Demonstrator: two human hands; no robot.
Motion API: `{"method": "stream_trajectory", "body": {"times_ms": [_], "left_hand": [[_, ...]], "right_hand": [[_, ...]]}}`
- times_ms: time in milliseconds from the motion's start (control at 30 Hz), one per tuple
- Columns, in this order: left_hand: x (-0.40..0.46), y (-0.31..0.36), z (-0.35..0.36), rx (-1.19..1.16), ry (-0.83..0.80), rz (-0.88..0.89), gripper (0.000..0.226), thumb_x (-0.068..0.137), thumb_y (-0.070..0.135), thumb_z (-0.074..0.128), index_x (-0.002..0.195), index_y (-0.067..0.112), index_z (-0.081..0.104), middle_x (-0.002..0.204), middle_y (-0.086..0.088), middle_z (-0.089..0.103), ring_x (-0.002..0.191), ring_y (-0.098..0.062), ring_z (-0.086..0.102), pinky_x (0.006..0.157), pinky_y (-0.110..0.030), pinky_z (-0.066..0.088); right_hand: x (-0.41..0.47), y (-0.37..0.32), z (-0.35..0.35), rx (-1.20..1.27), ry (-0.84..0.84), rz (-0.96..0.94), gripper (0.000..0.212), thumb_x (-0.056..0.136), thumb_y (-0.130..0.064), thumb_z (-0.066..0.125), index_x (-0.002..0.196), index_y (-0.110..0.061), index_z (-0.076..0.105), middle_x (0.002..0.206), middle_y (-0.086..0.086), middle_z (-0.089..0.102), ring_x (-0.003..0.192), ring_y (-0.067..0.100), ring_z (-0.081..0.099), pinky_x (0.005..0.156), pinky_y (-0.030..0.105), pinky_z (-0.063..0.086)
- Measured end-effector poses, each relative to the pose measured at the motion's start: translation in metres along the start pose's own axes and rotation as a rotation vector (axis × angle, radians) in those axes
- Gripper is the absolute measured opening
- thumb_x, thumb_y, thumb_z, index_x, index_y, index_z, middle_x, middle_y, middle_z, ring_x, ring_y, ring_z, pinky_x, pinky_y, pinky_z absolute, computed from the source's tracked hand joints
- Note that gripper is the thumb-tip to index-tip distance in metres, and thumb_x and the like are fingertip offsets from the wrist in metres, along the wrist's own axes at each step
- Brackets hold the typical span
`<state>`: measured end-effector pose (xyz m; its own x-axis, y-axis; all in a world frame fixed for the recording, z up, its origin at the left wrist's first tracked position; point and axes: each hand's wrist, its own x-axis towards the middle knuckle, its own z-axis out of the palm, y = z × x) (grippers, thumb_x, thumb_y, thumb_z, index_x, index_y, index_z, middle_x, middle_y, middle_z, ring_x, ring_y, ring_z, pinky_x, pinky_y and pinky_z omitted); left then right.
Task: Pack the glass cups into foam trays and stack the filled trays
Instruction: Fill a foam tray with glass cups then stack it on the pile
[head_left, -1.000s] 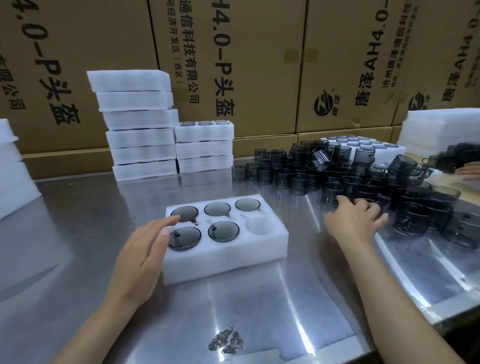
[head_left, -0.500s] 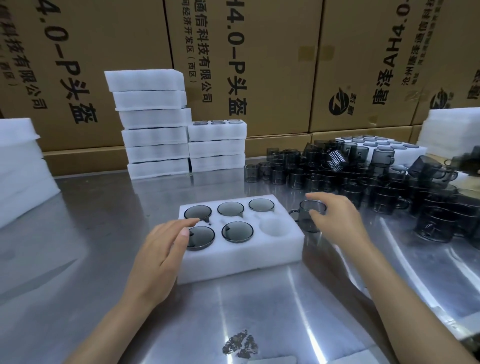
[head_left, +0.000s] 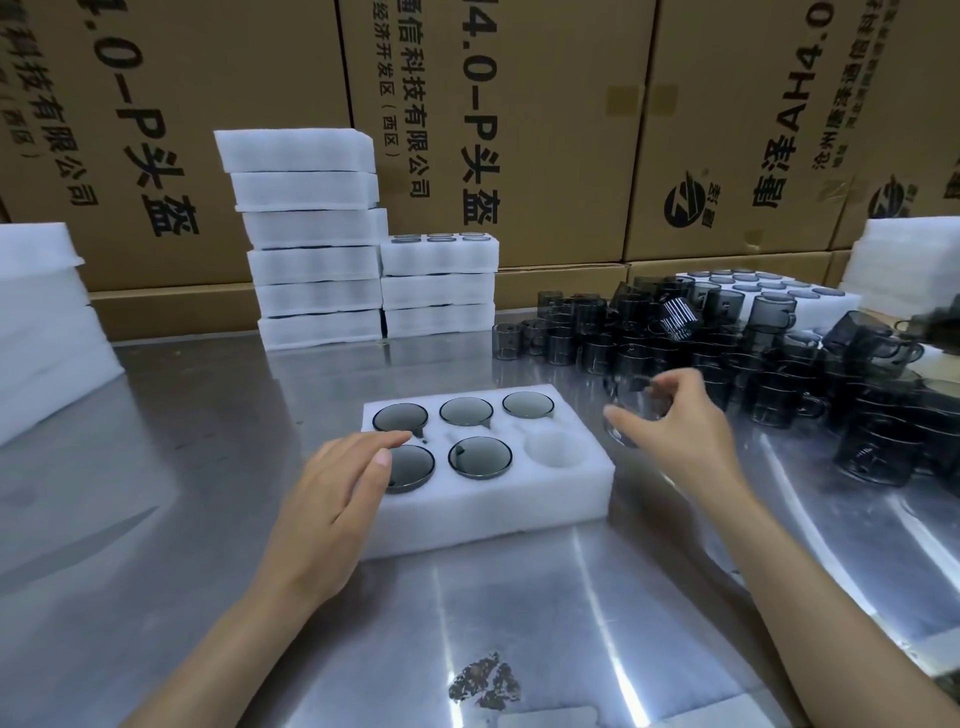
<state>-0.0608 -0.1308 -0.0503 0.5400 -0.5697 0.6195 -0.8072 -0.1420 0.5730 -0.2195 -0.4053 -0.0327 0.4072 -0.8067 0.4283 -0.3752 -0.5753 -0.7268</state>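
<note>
- My right hand (head_left: 675, 426) pinches one smoky glass cup (head_left: 631, 410) between thumb and curled fingers, holding it just off the right end of the foam tray (head_left: 483, 514), above the counter (head_left: 182, 519).
- My left hand (head_left: 337, 483) lies flat, fingers straight and relaxed, on the tray's near-left corner, its fingertips touching the rim of the near-left cup.
- The tray has six round pockets in two rows of three. Five hold cups; the near-right pocket (head_left: 553, 448) is bare foam.
- A loose heap of dark glass cups (head_left: 779, 374) covers the counter on the right, too many and too overlapped for me to count.
- At the back stand two stacks of foam trays: the taller stack (head_left: 311, 239) counts six, the shorter stack (head_left: 439, 286) three, with cup rims showing in its top tray.
- More white foam sits at the left edge (head_left: 47, 322) and the far right (head_left: 909, 254); I cannot count those layers.
- Cardboard boxes (head_left: 545, 130) behind carry large print "4.0-P头盔" and smaller "科技有限公司"; one on the right reads "AH4.0".
</note>
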Motion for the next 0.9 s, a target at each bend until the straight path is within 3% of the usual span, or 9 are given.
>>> {"method": "stream_trajectory", "body": {"times_ms": [133, 333, 433, 700, 833, 900], "left_hand": [[0.000, 0.000, 0.001, 0.004, -0.002, -0.008, 0.040, 0.089, 0.053, 0.026, 0.110, 0.043, 0.058, 0.114, 0.026, 0.059, 0.112, 0.003, 0.047, 0.091, -0.006, 0.029], [0.000, 0.002, 0.001, -0.002, 0.000, -0.023, 0.037, 0.088, 0.054, 0.026, 0.108, 0.047, 0.057, 0.114, 0.028, 0.058, 0.112, 0.006, 0.046, 0.091, -0.004, 0.028], [0.000, 0.003, 0.000, 0.004, -0.005, -0.022, 0.038, 0.088, 0.054, 0.026, 0.108, 0.046, 0.057, 0.114, 0.027, 0.058, 0.112, 0.005, 0.046, 0.091, -0.004, 0.028], [-0.001, 0.005, -0.001, 0.023, -0.003, -0.008, 0.043, 0.088, 0.053, 0.024, 0.111, 0.041, 0.058, 0.114, 0.025, 0.059, 0.111, 0.002, 0.047, 0.092, -0.005, 0.027], [-0.001, 0.007, -0.001, 0.075, -0.006, 0.019, 0.045, 0.089, 0.051, 0.025, 0.113, 0.036, 0.060, 0.115, 0.024, 0.058, 0.110, 0.001, 0.047, 0.092, -0.005, 0.027], [-0.001, 0.010, -0.002, 0.132, -0.019, 0.057, 0.048, 0.090, 0.048, 0.026, 0.114, 0.028, 0.063, 0.115, 0.021, 0.058, 0.111, 0.001, 0.046, 0.093, -0.007, 0.028]], "right_hand": [[-0.015, -0.025, 0.005, 0.396, 0.134, -0.212, 0.048, 0.069, -0.038, 0.079, 0.106, -0.030, 0.050, 0.091, -0.018, 0.063, 0.085, 0.001, 0.060, 0.075, 0.026, 0.049], [-0.036, -0.042, 0.024, 0.278, -0.047, -0.473, 0.052, 0.069, -0.043, 0.078, 0.116, -0.036, 0.055, 0.101, -0.019, 0.060, 0.093, 0.000, 0.057, 0.080, 0.020, 0.047], [-0.037, -0.043, 0.024, 0.235, -0.096, -0.464, 0.046, 0.067, -0.038, 0.078, 0.108, -0.039, 0.058, 0.096, -0.019, 0.058, 0.090, 0.001, 0.056, 0.079, 0.026, 0.047], [-0.040, -0.040, 0.021, 0.212, -0.183, -0.411, 0.042, 0.061, -0.049, 0.072, 0.100, -0.040, 0.059, 0.090, -0.019, 0.058, 0.087, -0.002, 0.055, 0.079, 0.024, 0.046], [-0.040, -0.037, 0.019, 0.170, -0.225, -0.397, 0.056, 0.061, -0.057, 0.071, 0.113, -0.041, 0.056, 0.096, -0.020, 0.059, 0.092, -0.003, 0.054, 0.086, 0.028, 0.046], [-0.040, -0.037, 0.016, 0.187, -0.255, -0.364, 0.067, 0.063, -0.067, 0.065, 0.125, -0.044, 0.050, 0.109, -0.024, 0.057, 0.106, -0.004, 0.052, 0.095, 0.028, 0.043]]}}
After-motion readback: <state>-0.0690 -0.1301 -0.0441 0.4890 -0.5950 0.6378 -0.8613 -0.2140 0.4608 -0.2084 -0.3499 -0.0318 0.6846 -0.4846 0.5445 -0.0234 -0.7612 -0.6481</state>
